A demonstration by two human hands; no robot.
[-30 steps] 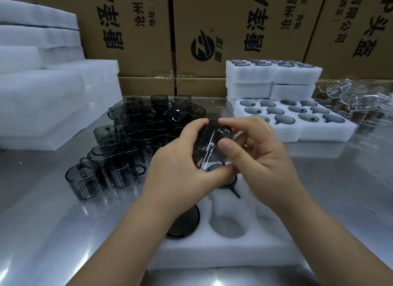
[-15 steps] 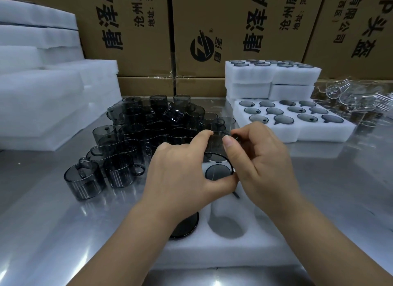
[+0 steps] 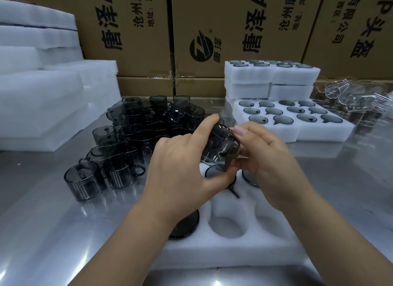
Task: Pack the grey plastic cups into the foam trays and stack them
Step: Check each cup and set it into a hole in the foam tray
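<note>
Between both hands a grey plastic cup (image 3: 221,149) hangs tilted above the near foam tray (image 3: 229,253). My left hand (image 3: 182,175) grips its left side with thumb under and forefinger on top. My right hand (image 3: 268,162) pinches its right side. Beneath, the tray shows grey cups seated in some holes (image 3: 185,228) and an empty hole (image 3: 226,227) near the front. A heap of loose grey cups (image 3: 136,136) stands on the metal table to the left.
Filled foam trays (image 3: 297,124) lie at the back right, with a higher stack (image 3: 270,77) behind them. Blank foam sheets (image 3: 42,90) pile up on the left. Clear plastic cups (image 3: 357,98) lie at far right. Cardboard boxes (image 3: 212,30) wall the back.
The cup went down toward the tray half a second ago, and is now lifted and tilted between both hands. The view has shifted slightly.
</note>
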